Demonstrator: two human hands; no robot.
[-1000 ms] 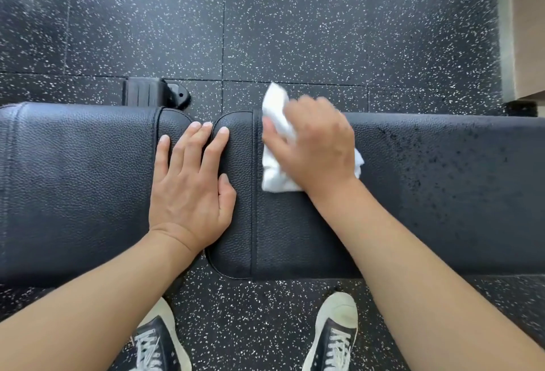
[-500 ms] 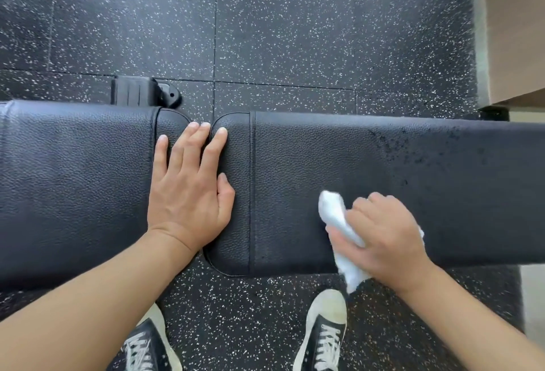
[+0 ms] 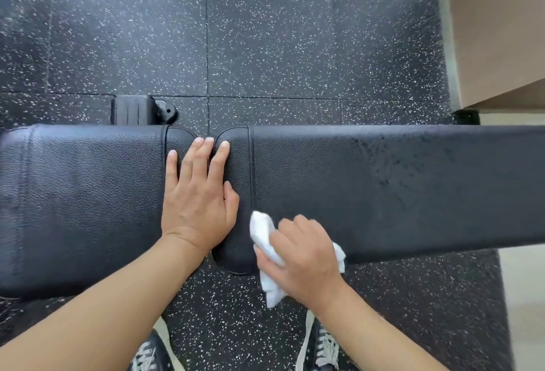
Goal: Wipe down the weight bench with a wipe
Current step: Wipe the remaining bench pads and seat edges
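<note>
1 head-worn camera looks steeply down, close over the weight bench [image 3: 383, 187] crossing mid-frame; speckled floor [image 3: 265, 40] fills the upper frame, shoes [image 3: 323, 347] sit at the bottom edge.

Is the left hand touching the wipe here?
Apart. The head view shows the left hand resting flat across the gap between the bench pads, with a strip of black pad visible between its thumb and the white wipe held by the right hand.

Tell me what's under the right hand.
Under the right hand is a crumpled white wipe, pressed on the near edge of the black leather-look bench pad. The wipe's middle and the pad beneath are covered.
</note>
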